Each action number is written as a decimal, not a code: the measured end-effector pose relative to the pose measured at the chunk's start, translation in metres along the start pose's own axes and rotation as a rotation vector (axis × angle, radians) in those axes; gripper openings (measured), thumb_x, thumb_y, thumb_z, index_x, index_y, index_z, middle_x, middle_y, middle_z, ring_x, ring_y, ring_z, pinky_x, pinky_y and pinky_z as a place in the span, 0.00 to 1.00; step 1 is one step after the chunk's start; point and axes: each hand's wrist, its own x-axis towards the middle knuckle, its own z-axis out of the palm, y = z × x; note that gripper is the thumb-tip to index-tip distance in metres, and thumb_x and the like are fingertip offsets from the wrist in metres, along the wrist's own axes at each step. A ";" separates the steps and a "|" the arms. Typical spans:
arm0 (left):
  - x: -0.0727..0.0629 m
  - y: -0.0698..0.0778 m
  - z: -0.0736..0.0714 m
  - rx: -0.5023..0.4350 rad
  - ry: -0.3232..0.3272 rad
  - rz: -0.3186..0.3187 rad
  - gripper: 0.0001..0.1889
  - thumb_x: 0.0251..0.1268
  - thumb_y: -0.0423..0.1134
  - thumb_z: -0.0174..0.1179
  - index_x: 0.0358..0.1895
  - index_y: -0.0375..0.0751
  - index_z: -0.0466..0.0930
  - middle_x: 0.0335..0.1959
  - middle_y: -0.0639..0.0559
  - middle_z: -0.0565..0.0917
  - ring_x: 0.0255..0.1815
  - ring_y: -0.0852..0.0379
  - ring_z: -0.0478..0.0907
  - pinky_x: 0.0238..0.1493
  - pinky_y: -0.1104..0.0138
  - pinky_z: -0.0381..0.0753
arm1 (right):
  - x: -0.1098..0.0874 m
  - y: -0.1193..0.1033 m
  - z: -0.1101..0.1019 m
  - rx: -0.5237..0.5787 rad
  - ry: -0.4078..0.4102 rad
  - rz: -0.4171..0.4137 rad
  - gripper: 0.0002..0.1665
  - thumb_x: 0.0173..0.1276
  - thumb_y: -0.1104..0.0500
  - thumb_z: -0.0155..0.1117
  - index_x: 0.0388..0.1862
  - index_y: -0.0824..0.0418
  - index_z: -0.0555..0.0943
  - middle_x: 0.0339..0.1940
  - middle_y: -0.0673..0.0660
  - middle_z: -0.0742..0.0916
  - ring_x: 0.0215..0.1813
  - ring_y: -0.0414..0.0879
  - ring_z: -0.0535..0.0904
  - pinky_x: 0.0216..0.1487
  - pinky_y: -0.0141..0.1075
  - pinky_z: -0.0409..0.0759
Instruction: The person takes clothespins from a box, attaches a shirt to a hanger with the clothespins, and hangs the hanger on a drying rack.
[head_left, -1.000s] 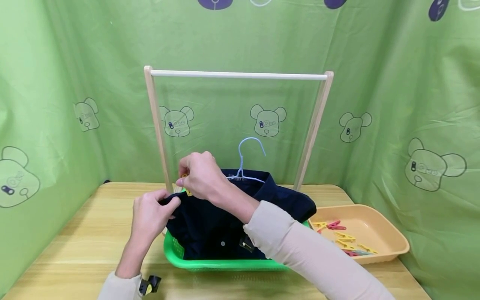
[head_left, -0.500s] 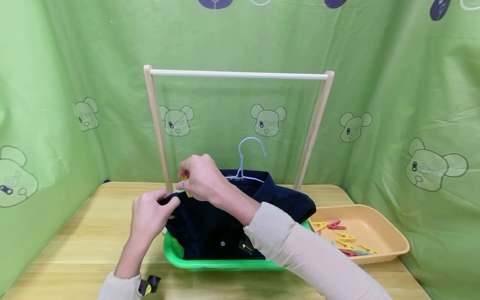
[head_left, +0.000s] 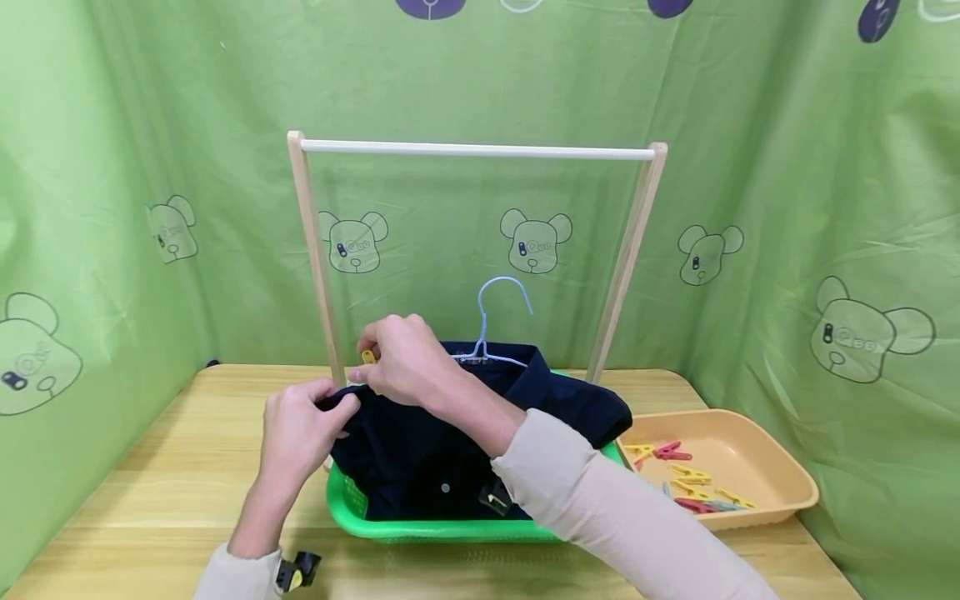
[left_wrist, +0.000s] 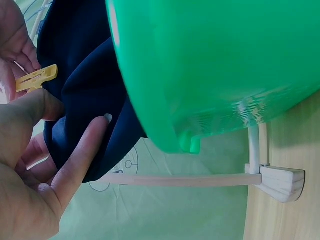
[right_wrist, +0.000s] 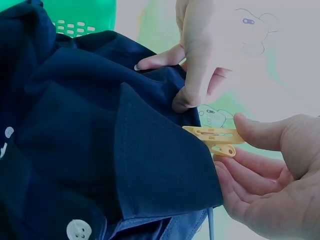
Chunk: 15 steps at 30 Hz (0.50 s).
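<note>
A dark navy button-up shirt (head_left: 408,467) lies bunched in a green basket (head_left: 450,530), a light-blue hanger (head_left: 483,327) inside it with its hook rising above the collar. My left hand (head_left: 300,429) pinches the cloth at the shirt's left shoulder. Close beside it, my right hand (head_left: 411,362) pinches a yellow clothespin (right_wrist: 212,135) between thumb and fingers. In the right wrist view the pin's jaws sit over the fabric edge near the collar (right_wrist: 160,165). The left wrist view shows the same clothespin (left_wrist: 37,79) against the cloth, just past my left thumb.
Behind the basket stands a wooden rack with a white crossbar (head_left: 480,151). At the right, an orange tray (head_left: 780,467) holds several yellow, red and blue clothespins (head_left: 690,475). Green printed curtains (head_left: 795,208) surround the wooden table (head_left: 165,450).
My right hand has shifted slightly down and the yellow clothespin shows less under its fingers. The hanger's hook sits a touch lower. My left hand keeps its pinch on the shirt.
</note>
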 end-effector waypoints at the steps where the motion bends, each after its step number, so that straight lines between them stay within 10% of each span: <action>1: 0.000 0.000 0.000 0.001 0.001 0.000 0.10 0.59 0.39 0.63 0.20 0.47 0.83 0.19 0.53 0.87 0.15 0.65 0.83 0.22 0.69 0.82 | 0.000 0.000 0.000 0.006 0.002 0.005 0.19 0.64 0.47 0.73 0.48 0.57 0.89 0.33 0.47 0.88 0.37 0.41 0.81 0.38 0.29 0.77; 15: -0.001 0.000 0.000 0.006 -0.001 -0.009 0.10 0.59 0.40 0.64 0.20 0.47 0.83 0.19 0.54 0.87 0.16 0.64 0.83 0.22 0.69 0.82 | -0.008 0.001 -0.002 0.072 0.013 0.037 0.22 0.65 0.46 0.72 0.54 0.55 0.87 0.46 0.51 0.90 0.50 0.46 0.85 0.48 0.33 0.82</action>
